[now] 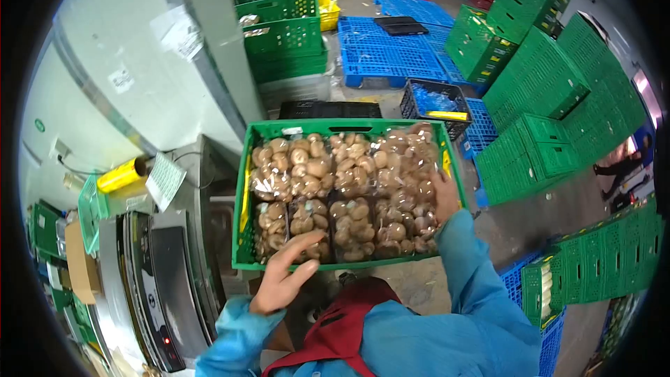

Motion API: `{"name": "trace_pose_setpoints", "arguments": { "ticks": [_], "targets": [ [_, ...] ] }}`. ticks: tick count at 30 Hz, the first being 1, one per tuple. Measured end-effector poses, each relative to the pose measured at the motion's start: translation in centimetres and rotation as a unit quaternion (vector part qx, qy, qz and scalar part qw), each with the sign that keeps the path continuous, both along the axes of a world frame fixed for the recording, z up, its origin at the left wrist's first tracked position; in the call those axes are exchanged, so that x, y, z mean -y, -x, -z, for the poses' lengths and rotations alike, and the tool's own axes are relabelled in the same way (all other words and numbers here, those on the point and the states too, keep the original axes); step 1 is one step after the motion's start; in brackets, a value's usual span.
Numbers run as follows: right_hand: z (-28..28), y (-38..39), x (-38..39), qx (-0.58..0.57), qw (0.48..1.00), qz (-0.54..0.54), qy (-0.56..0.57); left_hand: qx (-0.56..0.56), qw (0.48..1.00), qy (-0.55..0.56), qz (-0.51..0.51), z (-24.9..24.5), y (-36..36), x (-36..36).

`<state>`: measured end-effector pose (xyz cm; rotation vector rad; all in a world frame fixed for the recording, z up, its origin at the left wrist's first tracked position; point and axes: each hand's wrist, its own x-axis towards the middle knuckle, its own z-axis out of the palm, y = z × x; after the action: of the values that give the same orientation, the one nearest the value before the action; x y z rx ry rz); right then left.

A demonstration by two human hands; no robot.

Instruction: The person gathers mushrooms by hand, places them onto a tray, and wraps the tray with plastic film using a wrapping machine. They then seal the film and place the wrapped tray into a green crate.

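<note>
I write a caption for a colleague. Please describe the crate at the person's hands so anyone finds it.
Start at the blue sleeves at the bottom. Above them, the left hand and the right hand touch a green crate. Unlike the green crates stacked at right, it holds clear bags of brown mushrooms.

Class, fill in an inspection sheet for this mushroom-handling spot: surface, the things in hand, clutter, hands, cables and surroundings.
Surface: grey machine at the left, concrete floor below.
Job's things: green crate full of wrapped mushroom packs.
Clutter: yellow roll and cardboard box beside the machine.
Hands: left hand open, fingers spread at the crate's near rim; right hand on the packs at the right wall, grip unclear.
Cables: thin cable on the left wall.
Surroundings: stacked crates, blue pallets, black basket, another person far right.
</note>
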<state>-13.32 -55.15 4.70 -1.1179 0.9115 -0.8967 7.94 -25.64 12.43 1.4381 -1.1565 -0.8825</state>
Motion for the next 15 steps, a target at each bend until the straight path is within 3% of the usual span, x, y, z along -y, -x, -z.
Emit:
{"name": "trace_pose_setpoints", "arguments": {
  "ticks": [1, 5, 6, 8, 10, 12, 13, 15],
  "targets": [
    [1.5, 1.9, 3.5, -0.073, 0.994, 0.027, 0.074, 0.08, 0.995, 0.05, 0.032, 0.8, 0.0, 3.1],
    [4.4, 3.5, 9.8, -0.21, 0.973, 0.041, 0.088, 0.357, 0.925, 0.102, 0.083, 7.1, 1.4, 14.7],
    [5.1, 3.2, 10.5, -0.21, 0.973, 0.04, 0.086, 0.391, 0.908, 0.104, 0.104, 8.4, 1.8, 17.0],
    [6.5, 1.8, 11.0, -0.314, 0.912, 0.104, 0.242, 0.479, 0.862, 0.119, 0.117, 10.3, 2.4, 20.7],
    [6.9, 0.6, 10.7, -0.327, 0.905, 0.09, 0.256, 0.496, 0.854, 0.101, 0.118, 12.6, 2.6, 22.6],
    [7.2, -0.3, 10.3, -0.516, 0.723, 0.064, 0.455, 0.516, 0.845, 0.082, 0.112, 14.2, 2.2, 23.5],
    [7.0, -0.3, 10.0, -0.575, 0.657, 0.031, 0.486, 0.525, 0.839, 0.08, 0.117, 15.0, 2.0, 23.4],
    [8.7, 0.1, 11.1, -0.592, 0.63, 0.001, 0.503, 0.514, 0.847, 0.092, 0.098, 15.0, 1.8, 22.9]
  ]
}}
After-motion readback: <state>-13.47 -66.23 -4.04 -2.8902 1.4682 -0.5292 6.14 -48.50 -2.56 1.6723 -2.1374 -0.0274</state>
